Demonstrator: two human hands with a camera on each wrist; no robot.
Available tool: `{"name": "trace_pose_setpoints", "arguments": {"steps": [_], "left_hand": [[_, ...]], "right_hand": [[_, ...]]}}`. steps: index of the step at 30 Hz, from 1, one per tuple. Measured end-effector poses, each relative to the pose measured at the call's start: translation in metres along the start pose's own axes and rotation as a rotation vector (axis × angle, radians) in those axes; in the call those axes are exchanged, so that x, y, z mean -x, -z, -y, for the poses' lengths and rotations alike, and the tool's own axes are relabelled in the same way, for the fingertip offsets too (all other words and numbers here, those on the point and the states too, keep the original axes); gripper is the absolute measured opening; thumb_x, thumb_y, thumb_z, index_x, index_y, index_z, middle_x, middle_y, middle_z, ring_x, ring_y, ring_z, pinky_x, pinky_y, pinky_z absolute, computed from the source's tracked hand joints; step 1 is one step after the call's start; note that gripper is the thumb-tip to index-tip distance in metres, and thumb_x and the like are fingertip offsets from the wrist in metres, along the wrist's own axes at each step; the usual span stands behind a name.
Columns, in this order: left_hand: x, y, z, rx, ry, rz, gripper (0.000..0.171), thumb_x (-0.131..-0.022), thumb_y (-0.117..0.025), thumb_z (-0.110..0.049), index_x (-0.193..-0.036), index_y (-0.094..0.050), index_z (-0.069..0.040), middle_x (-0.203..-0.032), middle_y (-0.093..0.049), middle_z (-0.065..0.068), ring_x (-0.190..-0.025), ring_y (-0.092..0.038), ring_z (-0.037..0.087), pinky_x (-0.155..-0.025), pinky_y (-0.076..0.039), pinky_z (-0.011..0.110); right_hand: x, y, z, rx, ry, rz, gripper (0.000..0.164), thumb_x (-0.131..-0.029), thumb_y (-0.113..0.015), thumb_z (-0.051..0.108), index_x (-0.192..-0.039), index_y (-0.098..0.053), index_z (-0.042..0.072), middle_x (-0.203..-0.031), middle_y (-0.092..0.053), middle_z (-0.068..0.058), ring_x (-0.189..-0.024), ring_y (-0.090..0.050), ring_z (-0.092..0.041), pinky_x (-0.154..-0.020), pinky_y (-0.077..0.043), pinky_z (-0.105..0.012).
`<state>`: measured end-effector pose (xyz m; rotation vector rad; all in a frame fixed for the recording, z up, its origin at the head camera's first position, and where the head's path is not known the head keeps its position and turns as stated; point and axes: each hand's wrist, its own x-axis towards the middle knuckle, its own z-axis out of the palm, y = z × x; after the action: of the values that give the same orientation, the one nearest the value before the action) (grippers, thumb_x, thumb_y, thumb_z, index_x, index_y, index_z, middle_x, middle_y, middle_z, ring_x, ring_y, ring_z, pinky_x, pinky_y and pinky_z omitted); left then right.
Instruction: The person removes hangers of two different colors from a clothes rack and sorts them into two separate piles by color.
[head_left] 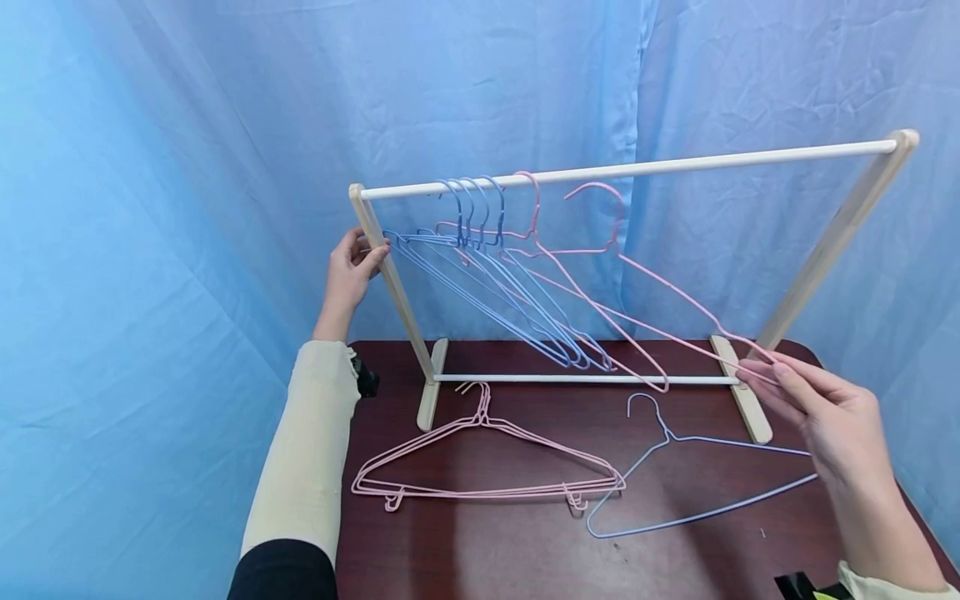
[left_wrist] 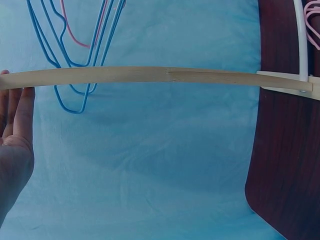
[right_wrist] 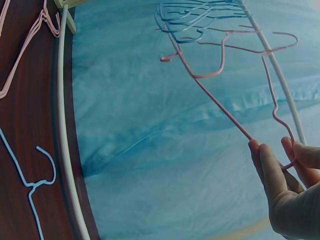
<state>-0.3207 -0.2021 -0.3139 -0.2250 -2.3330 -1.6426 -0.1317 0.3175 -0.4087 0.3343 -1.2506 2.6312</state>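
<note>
Blue curtains behind, dark red-brown table below. Wooden rack stood on the table, feet near the far edge. Left hand gripped the left upright near its upper end, thumb on the near face. Right hand pinched the held pink hanger by its right corner, between thumb and fingers. That hanger was tilted, its hook just below the top bar in the head view; couldn't tell if they touched. Four blue hangers hung bunched near the bar's left end, hung pink hanger just right of them. On the table: pink stack lying flat in front of the lower bar, hooks toward it. Loose blue hanger overlapped the stack's right corner; its right end was hidden behind the right hand.
</note>
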Motion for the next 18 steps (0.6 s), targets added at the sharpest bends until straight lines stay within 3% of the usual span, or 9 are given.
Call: {"name": "trace_pose_setpoints", "arguments": {"steps": [7, 12, 18], "left_hand": [[-0.013, -0.001, 0.023, 0.018, -0.003, -0.024, 0.046, -0.100, -0.060, -0.023, -0.143, -0.050, -0.010, -0.135, -0.061, 0.020, -0.121, -0.062, 0.026, -0.107, -0.050, 0.044], [-0.015, 0.000, 0.029, 0.014, -0.022, -0.026, 0.048, -0.099, -0.061, -0.027, -0.142, -0.051, -0.011, -0.133, -0.062, 0.019, -0.119, -0.063, 0.023, -0.106, -0.051, 0.044], [-0.015, 0.000, 0.030, 0.011, -0.022, -0.031, 0.046, -0.099, -0.061, -0.028, -0.141, -0.052, -0.013, -0.133, -0.062, 0.018, -0.119, -0.064, 0.023, -0.106, -0.051, 0.044]], "right_hand": [[0.006, 0.014, -0.001, -0.039, 0.013, -0.034, 0.035, -0.098, -0.038, -0.019, -0.118, -0.066, -0.014, -0.102, -0.073, -0.028, -0.093, -0.074, -0.036, -0.081, -0.058, -0.040], [0.010, 0.025, -0.002, -0.028, -0.010, -0.064, 0.033, -0.098, -0.041, -0.016, -0.115, -0.069, -0.011, -0.099, -0.074, -0.026, -0.091, -0.075, -0.033, -0.079, -0.059, -0.038], [0.012, 0.041, -0.007, -0.061, -0.045, 0.004, 0.038, -0.100, -0.035, -0.016, -0.119, -0.067, -0.011, -0.105, -0.073, -0.026, -0.095, -0.075, -0.034, -0.082, -0.059, -0.037]]}}
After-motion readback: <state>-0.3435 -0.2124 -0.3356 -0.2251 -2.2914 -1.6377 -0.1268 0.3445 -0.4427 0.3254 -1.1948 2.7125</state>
